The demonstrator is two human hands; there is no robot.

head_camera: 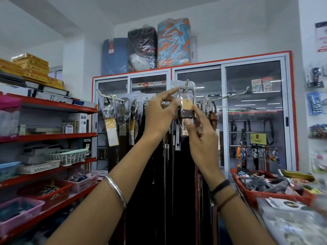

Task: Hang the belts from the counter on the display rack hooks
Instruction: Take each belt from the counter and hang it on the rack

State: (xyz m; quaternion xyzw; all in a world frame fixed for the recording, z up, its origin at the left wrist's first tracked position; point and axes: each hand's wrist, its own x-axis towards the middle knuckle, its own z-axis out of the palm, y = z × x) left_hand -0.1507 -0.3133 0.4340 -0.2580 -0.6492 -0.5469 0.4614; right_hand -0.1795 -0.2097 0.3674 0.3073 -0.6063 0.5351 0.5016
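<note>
Our left hand [159, 114] is up high, with the pointing finger stretched out and touching the top left edge of a clear plastic sleeve [183, 85]. The other fingers curl in by the side of the pack, and we think they pinch it, but we cannot see the grip well. Our right hand [201, 137] is just under it. Its thumb presses on the front of the belt [185, 113], near the brown strap end, and the first finger runs up along the right side of the pack. So both hands have hold of 1 belt in its bag, with a yellow tag [187, 104] showing inside.

The top of the pack sits right at a hook [187, 84] on the display rack [235, 94]. A small metal tip pokes out above the plastic (we think the hole is just going on, or just went on, but we cannot tell which).

Around our hands, many belts already hang in a row. To the left are packed belts with tags [111, 128], and long dark straps [159, 174] drop down below our arms. More hang to the right.

So a good part of the job looks done. This belt needs to sit snug on its hook, and then we let go. The counter [283, 218] at the lower right is blurry and crowded, so we cannot tell if more belts wait there.
</note>
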